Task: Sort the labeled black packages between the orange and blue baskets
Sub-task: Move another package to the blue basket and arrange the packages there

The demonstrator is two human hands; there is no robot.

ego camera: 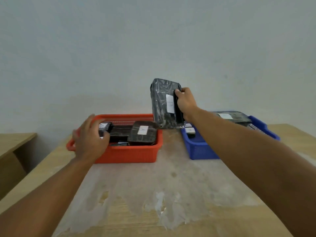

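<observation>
An orange basket stands left of centre on the table and holds several black packages with white labels. One flat package leans at its right end. My left hand is over the basket's left end, fingers closed around a small black package. My right hand holds a large black wrapped package upright in the air, above the gap between the two baskets; its white label faces me. The blue basket on the right holds a small package and a large flat one.
The baskets sit side by side near the far edge of a wooden table with worn pale patches, against a plain wall. A lower wooden desk stands to the left. My right forearm crosses over the blue basket.
</observation>
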